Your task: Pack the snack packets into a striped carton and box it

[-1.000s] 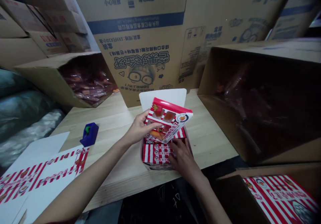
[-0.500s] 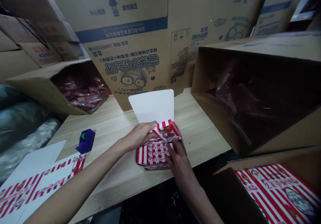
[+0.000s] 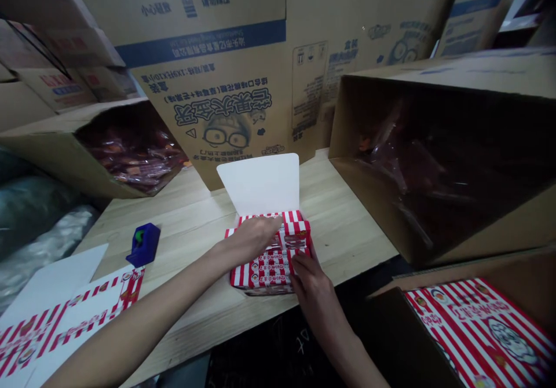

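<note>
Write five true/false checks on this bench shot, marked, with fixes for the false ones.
1. The white flap stands raised behind the striped packs. True.
2. Both hands are off the packs. False: the left hand lies over them and the right hand has its fingers on them.
3. The tape dispenser sits left of the packs. True.
4. That dispenser is red. False: it is blue, with a green part.
5. Clear plastic shows inside the right-hand carton. True.

Left forearm [image 3: 169,301] slants up rightward | left hand [image 3: 257,235] curls palm-down | right forearm [image 3: 350,341] slants up leftward | right hand [image 3: 311,278] curls, slightly lower
</note>
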Demonstrator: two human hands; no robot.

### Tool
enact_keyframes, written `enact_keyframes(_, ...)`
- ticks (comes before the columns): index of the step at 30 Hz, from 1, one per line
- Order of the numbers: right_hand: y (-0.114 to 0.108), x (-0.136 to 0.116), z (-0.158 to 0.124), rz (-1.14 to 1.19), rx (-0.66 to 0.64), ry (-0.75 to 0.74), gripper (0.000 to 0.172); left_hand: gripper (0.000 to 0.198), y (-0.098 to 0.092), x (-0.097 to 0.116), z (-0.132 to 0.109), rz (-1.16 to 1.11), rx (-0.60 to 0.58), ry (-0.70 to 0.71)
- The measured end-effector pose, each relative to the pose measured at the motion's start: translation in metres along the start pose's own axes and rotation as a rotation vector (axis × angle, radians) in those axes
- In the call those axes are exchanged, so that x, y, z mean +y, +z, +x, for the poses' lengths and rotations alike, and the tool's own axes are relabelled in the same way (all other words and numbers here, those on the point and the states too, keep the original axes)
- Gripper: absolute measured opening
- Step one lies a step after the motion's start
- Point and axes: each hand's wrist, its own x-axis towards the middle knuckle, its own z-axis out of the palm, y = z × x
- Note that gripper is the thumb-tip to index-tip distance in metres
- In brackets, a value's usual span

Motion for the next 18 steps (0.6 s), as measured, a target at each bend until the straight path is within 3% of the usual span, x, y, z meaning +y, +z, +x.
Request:
enact_keyframes(3,0.002,-0.003,0.000,-0.045,-0.003,-0.034,0.029,0.025,0.006,0.005,0.007,0.012,-0.012,0.069)
enact_keyframes(6,0.003,-0.002,-0.002,-0.105,-0.016,-0.063,0.029,0.046,0.007,0.004,0.010,-0.019,0.054,0.162)
enact_keyframes(10,-0.021,-0.009,-0.001,0.002,-0.050,-0.094,0.031,0.074,-0.002,-0.008,0.001,-0.180,0.130,0.235)
enact_keyframes(15,-0.079,-0.019,0.043,0.067,0.083,-0.073,0.028,0.060,-0.021,-0.025,-0.019,-0.383,0.279,-0.016)
enact_keyframes(18,-0.081,-0.012,0.092,0.005,0.036,-0.136,0.034,0.064,-0.017,-0.027,-0.020,-0.426,0.282,-0.105)
